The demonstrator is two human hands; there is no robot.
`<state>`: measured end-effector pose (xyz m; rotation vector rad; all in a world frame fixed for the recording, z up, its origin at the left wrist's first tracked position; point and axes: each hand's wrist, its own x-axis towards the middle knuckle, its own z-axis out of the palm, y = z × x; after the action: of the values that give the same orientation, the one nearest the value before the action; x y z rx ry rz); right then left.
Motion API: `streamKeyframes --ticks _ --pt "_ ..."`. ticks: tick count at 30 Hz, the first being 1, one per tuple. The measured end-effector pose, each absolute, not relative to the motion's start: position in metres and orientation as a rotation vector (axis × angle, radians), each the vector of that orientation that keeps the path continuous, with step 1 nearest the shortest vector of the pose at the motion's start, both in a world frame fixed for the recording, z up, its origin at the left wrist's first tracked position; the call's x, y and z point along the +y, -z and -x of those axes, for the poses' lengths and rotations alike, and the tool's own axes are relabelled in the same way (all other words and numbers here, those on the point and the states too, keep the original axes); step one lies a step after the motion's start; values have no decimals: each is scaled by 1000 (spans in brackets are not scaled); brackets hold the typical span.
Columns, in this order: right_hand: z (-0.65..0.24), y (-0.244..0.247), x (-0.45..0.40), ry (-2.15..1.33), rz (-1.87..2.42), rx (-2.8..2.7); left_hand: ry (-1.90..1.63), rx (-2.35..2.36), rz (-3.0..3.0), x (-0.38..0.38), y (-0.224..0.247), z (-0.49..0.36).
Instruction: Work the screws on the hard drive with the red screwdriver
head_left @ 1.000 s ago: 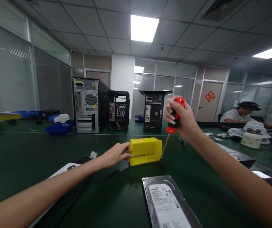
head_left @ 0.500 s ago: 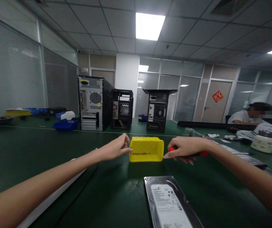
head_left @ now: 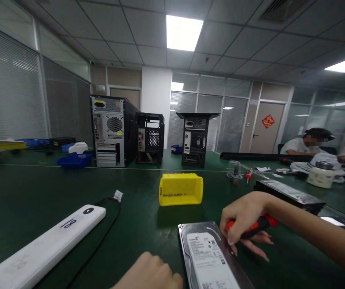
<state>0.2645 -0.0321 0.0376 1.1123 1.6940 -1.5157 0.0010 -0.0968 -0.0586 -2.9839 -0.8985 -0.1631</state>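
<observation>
A silver hard drive (head_left: 210,257) with a white label lies on the green table, label up. My right hand (head_left: 247,224) is closed around a red and black screwdriver (head_left: 255,228), its thumb and index finger close to the drive's right edge. At the bottom, my left hand (head_left: 151,273) shows only its back and knuckles, just left of the drive; its fingertips are hidden. Beyond the drive stands a yellow bin (head_left: 181,190) with small screws inside, touched by neither hand.
A white power strip (head_left: 46,245) with a black cable lies at left. Computer cases (head_left: 112,132) stand at the back beside a blue tray (head_left: 74,159). At right are another drive (head_left: 291,192), a clear jar (head_left: 235,170) and a white pot (head_left: 319,176). People sit beyond.
Both hands have left the yellow bin and come nearer, my left hand to the bottom edge and my right hand to the drive with the screwdriver. The view has shifted slightly right.
</observation>
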Motion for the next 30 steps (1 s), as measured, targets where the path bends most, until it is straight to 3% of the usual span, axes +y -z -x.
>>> streamKeyframes --ticks 10,18,27,30 --pt "-268 -24 -35 1578 -1200 1815 163 -875 2973 -104 49 -1" --pt "-246 -20 -35 1612 -1262 1950 -134 -1011 2989 -109 19 3" --pt "-244 -16 -31 1758 -1119 1873 46 -1036 3011 -108 0 23" --pt "-246 -14 -30 1767 -1098 1854 -250 -1005 2944 -106 -12 15"
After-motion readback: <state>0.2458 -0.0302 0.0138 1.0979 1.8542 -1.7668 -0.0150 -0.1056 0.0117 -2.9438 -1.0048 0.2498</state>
